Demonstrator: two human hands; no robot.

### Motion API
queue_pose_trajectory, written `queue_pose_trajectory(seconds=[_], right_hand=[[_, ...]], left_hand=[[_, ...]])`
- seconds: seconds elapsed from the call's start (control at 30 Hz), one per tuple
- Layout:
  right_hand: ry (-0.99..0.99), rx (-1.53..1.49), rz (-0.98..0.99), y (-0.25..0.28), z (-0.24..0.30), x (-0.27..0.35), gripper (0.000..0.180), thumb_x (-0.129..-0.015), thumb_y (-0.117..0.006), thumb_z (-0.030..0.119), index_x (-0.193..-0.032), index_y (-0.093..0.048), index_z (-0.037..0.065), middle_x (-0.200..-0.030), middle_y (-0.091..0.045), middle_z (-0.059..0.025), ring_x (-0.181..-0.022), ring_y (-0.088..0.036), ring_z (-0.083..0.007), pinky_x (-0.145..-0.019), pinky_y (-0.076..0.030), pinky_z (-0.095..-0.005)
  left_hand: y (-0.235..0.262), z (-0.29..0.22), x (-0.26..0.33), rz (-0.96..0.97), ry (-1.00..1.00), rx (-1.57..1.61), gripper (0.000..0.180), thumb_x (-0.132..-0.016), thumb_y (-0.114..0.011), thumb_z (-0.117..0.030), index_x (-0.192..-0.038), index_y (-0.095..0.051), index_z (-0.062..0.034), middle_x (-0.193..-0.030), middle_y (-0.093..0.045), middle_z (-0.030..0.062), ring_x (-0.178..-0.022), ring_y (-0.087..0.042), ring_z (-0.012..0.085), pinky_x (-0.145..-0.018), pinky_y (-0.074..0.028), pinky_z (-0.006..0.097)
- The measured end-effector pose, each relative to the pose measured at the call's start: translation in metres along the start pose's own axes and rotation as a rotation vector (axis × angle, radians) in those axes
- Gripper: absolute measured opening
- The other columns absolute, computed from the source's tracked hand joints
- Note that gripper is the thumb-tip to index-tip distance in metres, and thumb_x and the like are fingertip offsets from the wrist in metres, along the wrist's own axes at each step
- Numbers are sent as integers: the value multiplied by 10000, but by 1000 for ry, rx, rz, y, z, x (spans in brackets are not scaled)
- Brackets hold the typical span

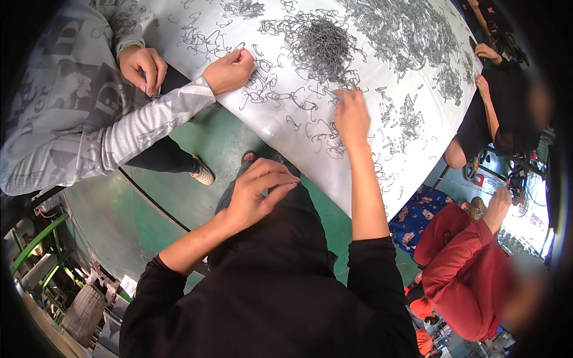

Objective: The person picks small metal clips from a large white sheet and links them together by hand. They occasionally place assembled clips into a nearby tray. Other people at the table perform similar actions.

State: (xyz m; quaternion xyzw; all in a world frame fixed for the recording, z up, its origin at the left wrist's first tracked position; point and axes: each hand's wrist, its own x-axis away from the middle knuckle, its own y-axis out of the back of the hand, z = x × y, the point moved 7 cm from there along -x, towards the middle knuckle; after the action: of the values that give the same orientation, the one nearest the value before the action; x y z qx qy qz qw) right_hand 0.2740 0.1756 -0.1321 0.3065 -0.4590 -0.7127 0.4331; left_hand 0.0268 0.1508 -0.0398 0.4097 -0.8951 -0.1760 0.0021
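Observation:
Over the near part of the white table (280,125), my right hand (352,116) reaches to the edge of a dark heap of small bent wire hooks (322,48). Its fingertips touch or hover by the loose hooks; motion blurs them, and I cannot see a piece in them. My left hand (259,191) is above my lap, thumb and fingers pinched together. Whatever is at its fingertips is too small to name. Loose wire hooks (325,140) are scattered left of my right wrist, and short narrow metal pieces (409,119) lie to its right.
At left a co-worker in a grey patterned sleeve (143,125) has one hand (230,71) at the hooks. A larger spread of metal pieces (400,30) covers the far right. Other people sit along the right side, one in red (465,268). The floor (119,221) is green.

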Motion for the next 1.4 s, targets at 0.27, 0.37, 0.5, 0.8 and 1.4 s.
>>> queue_pose_trajectory(seconds=[0.27,0.37,0.5,0.8,1.4], right_hand=[[-11,-151,-71,-3,5,19,324,-825,-513,-1,-1068,-661,153,-1046,-579,-55,-952,-603,-270,-796,-502,-375],[-111,-68,32,-5,-11,7,342,-827,-505,-5,-1085,-667,149,-1055,-583,-58,-955,-601,-272,-802,-498,-379],[-37,-125,-38,10,-18,6,271,-870,-523,33,-1068,-675,139,-1027,-594,-62,-924,-613,-258,-781,-495,-363],[132,166,115,-7,-25,-8,86,-872,-604,133,-870,-611,48,-908,-589,-113,-834,-609,-317,-719,-490,-406],[-489,-1360,-352,90,82,200,231,-854,-648,-49,-989,-471,10,-858,-644,-135,-724,-677,-182,-615,-551,-261]], left_hand=[[-4,2,1,5,-20,-14,186,-745,-736,-11,-924,-717,-61,-903,-642,52,-849,-607,217,-715,-506,321],[-4,4,0,16,-21,-3,191,-746,-735,-11,-928,-716,-63,-903,-642,52,-845,-608,214,-710,-506,320],[-4,8,0,38,18,33,175,-765,-715,14,-931,-712,-40,-878,-646,58,-845,-607,200,-893,-481,375],[-4,3,3,57,0,13,163,-772,-701,36,-925,-705,-20,-854,-657,68,-830,-609,207,-946,-495,390],[-16,-4,5,149,-133,77,204,-770,-700,42,-961,-686,-29,-882,-679,75,-763,-603,190,-673,-492,295]])
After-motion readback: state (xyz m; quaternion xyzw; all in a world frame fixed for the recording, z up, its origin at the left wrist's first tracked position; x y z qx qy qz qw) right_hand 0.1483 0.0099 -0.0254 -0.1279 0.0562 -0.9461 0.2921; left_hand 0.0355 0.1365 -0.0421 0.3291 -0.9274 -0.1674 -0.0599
